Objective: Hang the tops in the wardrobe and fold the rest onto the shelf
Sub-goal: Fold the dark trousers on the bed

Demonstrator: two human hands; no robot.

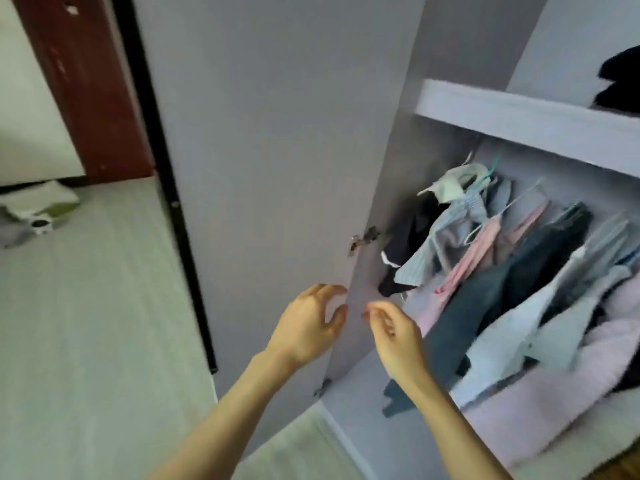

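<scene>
Grey wardrobe door (pixel 270 161), hands (empty) curled

The wardrobe (pixel 391 188) has a shelf (pixel 519 123) on top, and dark folded clothes (pixel 620 81) lie on its right end. Under the shelf is the wardrobe bottom (pixel 349 386), where a pink pile (pixel 561 393) rests. Left of the wardrobe, a grey device (pixel 34 213) lies on the floor (pixel 97 323).

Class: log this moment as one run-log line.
left hand: open, empty | right hand: open, empty | grey wardrobe door: open | tops on hangers: hung | dark clothes: on shelf
</scene>
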